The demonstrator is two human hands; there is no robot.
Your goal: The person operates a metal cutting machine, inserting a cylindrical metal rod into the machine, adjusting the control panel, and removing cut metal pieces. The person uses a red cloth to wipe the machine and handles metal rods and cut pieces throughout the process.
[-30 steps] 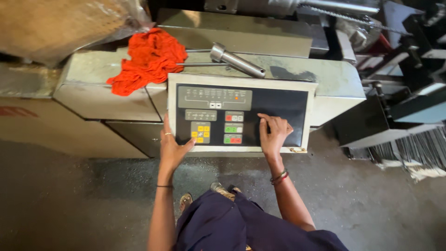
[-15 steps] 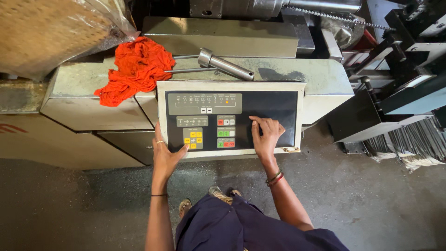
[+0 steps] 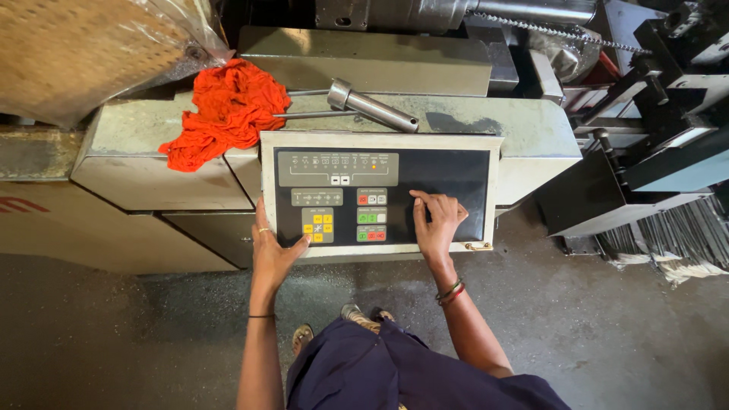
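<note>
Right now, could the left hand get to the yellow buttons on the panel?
Probably yes: the left hand rests at the control panel edge, thumb beside the yellow buttons, nothing between them.

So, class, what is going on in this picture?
A person stands at a machine's control panel. The left hand rests on the panel's lower left edge, thumb by the yellow buttons. The right hand lies on the dark blank area, fingertips down. An orange rag and a metal handle tool lie on the machine top behind.
</note>
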